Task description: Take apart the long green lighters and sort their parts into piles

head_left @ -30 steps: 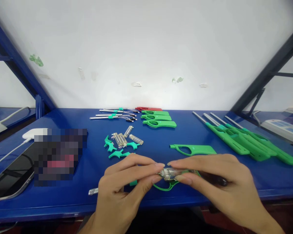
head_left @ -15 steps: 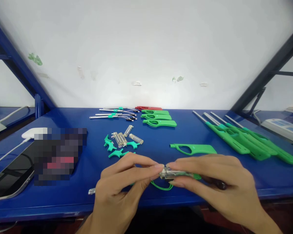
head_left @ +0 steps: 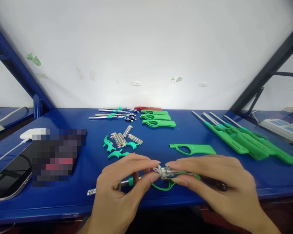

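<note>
My right hand [head_left: 217, 182] pinches a clear lighter fuel tank [head_left: 172, 173] between thumb and fingertips, held level above the desk. A dark, rounded object [head_left: 221, 185] shows under its palm; its kind is hard to make out. At the tank's left end, my left hand [head_left: 127, 188] is closed in a pinch on a small pale pinkish-white fitting [head_left: 157, 169], partly hidden by the fingers. Beneath the hands lies a green lighter casing [head_left: 164, 188], mostly covered. A metal lighter tube [head_left: 124, 184] with a teal collar lies behind my left fingers.
Several spare fuel tanks [head_left: 121, 139] and teal triggers [head_left: 114, 153] lie left of centre. Farther back are lighter tubes with wires [head_left: 109, 116], green casings [head_left: 158, 123] and a red one [head_left: 148, 108]. Assembled lighters [head_left: 254, 143] lie right; a phone [head_left: 12, 172] lies left.
The left fingertips have parted slightly from the tank's end, and the pale fitting now shows between them. The metal tube behind the left hand has come into view.
</note>
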The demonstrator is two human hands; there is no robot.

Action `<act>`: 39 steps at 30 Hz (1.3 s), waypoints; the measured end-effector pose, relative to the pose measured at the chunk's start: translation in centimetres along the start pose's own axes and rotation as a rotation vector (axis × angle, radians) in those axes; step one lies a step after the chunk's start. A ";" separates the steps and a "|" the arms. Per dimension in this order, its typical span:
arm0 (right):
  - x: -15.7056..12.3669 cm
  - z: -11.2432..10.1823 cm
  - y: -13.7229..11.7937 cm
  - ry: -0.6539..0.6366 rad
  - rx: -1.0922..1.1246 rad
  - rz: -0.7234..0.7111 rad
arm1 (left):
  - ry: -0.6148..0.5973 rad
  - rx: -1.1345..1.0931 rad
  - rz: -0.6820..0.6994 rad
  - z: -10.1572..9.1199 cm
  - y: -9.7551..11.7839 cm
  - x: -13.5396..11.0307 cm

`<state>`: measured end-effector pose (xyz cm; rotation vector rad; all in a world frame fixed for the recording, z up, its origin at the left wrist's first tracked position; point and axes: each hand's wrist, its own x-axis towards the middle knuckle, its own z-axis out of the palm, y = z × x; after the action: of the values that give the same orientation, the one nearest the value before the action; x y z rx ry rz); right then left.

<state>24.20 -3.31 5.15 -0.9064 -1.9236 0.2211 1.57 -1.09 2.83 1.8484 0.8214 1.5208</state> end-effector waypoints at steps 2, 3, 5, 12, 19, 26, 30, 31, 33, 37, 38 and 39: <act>0.0 0.0 0.0 -0.003 -0.020 -0.016 | -0.012 0.012 0.006 0.0 0.1 -0.1; 0.0 -0.1 0.0 -0.003 -0.025 -0.023 | -0.015 0.013 0.016 0.0 0.2 -0.2; 0.0 -0.1 0.0 0.001 -0.027 -0.032 | -0.014 0.006 0.038 0.1 0.2 -0.4; -0.1 0.2 0.1 -0.030 0.037 -0.009 | -0.020 0.009 0.061 0.0 -0.1 -0.6; 0.2 0.6 0.2 -0.080 0.076 -0.005 | -0.038 0.029 0.084 -0.3 -0.1 -0.5; -0.2 0.8 0.2 -0.128 0.106 0.091 | -0.002 0.074 0.152 -0.1 -0.2 -0.3; -0.4 1.0 -0.1 -0.137 0.171 0.170 | -0.020 0.046 0.169 0.0 -0.4 -0.4; -0.4 0.9 -0.2 -0.134 0.183 0.186 | -0.026 0.035 0.163 0.0 -0.4 -0.5; -0.3 0.9 -0.4 -0.131 0.190 0.205 | -0.027 0.018 0.160 0.1 -0.2 -0.5; -0.3 0.7 -0.6 -0.143 0.171 0.208 | -0.039 -0.043 0.093 0.1 0.2 -0.2; -0.2 0.7 -0.6 -0.143 0.164 0.203 | -0.051 -0.071 0.065 0.1 0.3 -0.1; -0.2 0.6 -0.7 -0.144 0.156 0.199 | -0.070 -0.100 0.031 0.1 0.4 -0.1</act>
<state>23.43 -3.80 5.00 -0.9991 -1.9153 0.5602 1.65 -1.37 3.08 1.8374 0.6748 1.4805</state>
